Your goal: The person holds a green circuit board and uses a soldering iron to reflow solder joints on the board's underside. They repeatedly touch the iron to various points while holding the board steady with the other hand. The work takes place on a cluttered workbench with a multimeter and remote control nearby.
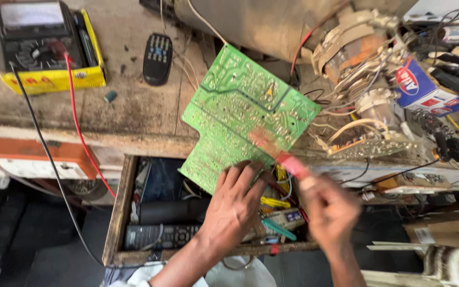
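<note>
The left hand [235, 204] pinches the lower edge of the green circuit board [243, 114], tilted above the open drawer [117, 212]. The blurred right hand [329, 210] grips a red-handled brush [280, 154] on the board's solder side; brushing looks underway, not finished

soft daylight is falling evenly; right hand [329, 210] and brush [277, 154] are smearing with motion blur below the sharp board [240, 111].

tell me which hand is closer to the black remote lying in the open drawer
Left. The left hand holds the green circuit board's lower edge just above the black remote, while the blurred right hand is farther right, holding a reddish tool.
</note>
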